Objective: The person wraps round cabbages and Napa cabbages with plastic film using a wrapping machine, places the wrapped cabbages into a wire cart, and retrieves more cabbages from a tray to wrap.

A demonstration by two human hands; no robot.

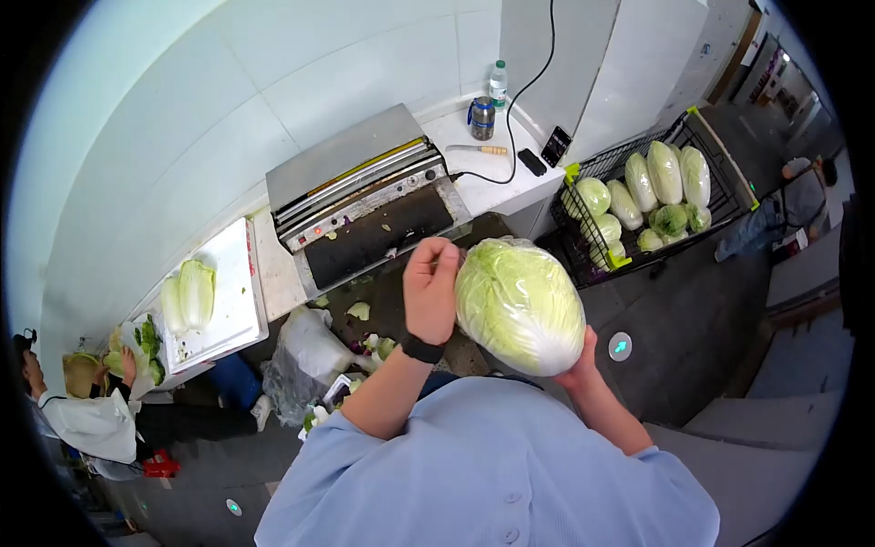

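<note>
A large pale green cabbage [519, 305] in clear, shiny plastic film is held up in front of my body, its white base toward the lower right. My right hand [579, 360] grips it from beneath and behind at that base; most of the fingers are hidden. At the cabbage's upper left side, my left hand [431, 287] is closed, thumb against curled fingers, beside the film. What those fingers pinch, if anything, is not clear. Beyond both hands stands a film-wrapping machine [360, 196] with a dark plate strewn with leaf scraps.
A shopping cart [638, 251] at right holds several wrapped cabbages. A knife [478, 149], steel flask [482, 118], water bottle [498, 87] and phone [556, 146] sit on the counter. At left, a white tray [239, 301] carries cabbage; a co-worker [96, 424] stands beyond. Plastic bag [310, 356] below.
</note>
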